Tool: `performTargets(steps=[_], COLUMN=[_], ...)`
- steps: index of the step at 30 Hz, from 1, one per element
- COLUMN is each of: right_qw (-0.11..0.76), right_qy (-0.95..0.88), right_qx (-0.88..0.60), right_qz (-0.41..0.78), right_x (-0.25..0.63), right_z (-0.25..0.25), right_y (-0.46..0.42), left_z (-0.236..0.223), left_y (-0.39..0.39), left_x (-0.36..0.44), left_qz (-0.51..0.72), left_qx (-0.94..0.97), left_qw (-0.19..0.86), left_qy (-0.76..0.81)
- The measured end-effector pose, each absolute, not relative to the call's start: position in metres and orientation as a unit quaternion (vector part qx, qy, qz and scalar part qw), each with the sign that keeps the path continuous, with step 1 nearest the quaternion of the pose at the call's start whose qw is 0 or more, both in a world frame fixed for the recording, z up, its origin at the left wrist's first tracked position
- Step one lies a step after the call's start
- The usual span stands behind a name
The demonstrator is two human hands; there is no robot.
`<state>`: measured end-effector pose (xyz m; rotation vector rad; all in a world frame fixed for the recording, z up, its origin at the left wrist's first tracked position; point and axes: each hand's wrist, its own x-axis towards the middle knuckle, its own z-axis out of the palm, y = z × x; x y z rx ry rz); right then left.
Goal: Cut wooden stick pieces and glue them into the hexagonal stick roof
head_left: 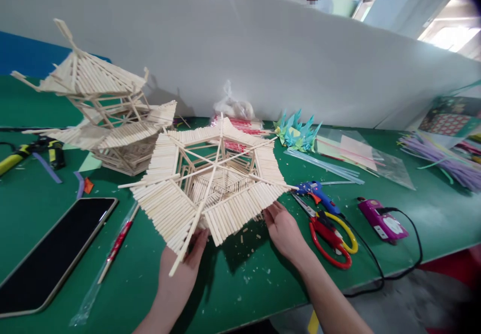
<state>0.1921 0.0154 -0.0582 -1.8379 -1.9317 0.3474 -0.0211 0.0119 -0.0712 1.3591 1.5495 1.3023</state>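
A pavilion model [235, 211] built of thin wooden sticks stands tilted in front of me, its roof ring of slats and crossed long sticks facing up. My left hand [184, 264] grips it from beneath at the near left corner, with its fingertips partly hidden under the roof. On the right side, my right hand [283, 228] is closed on the model's lower part, fingers tucked below the slats. To the left stands a taller stick pagoda [101, 80] with stacked roofs. Small stick scraps [244, 236] lie on the green table below the model.
At right are scissors [332, 236], a blue glue gun [319, 196] and a purple socket block [381, 218] with a black cable. A phone [56, 248] and a wrapped stick pack [120, 243] lie left. Teal folded paper [296, 131] sits by the grey partition [244, 53].
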Motion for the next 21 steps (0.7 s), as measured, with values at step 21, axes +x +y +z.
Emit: performTargets(steps=[21], right_qw=[0.122], right_qy=[-0.822], right_qx=[-0.555], right_qz=[0.041], right_x=[0.174], right_z=[-0.065], right_y=[0.022], left_z=[-0.068], left_y=[-0.033], left_x=[-0.037], left_qz=[0.434], left_qx=[0.577], left_qw=[0.356], left_qy=[0.594])
